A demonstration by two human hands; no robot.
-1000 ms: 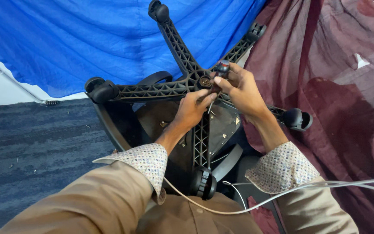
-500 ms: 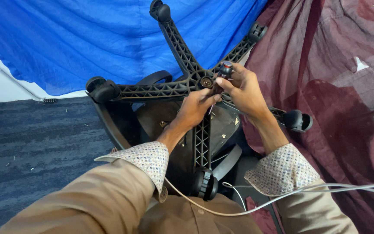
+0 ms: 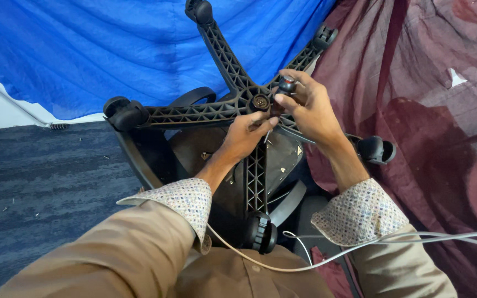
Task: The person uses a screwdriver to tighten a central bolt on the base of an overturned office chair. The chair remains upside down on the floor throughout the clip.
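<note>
While both hands work at the hub, little has shifted since a second ago: right hand closed on a small dark-handled tool, raised slightly; left hand pinching beneath it; chair base hub just beyond fingertips.

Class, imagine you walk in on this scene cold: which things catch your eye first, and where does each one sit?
First, the black five-armed chair base, turned wheels-up in the middle, its hub at the centre. Both hands meet at that hub: the left hand rests just below it, and the right hand grips a dark-handled tool beside it. Behind hangs a bright blue cloth on the left and a maroon cloth on the right.
</note>
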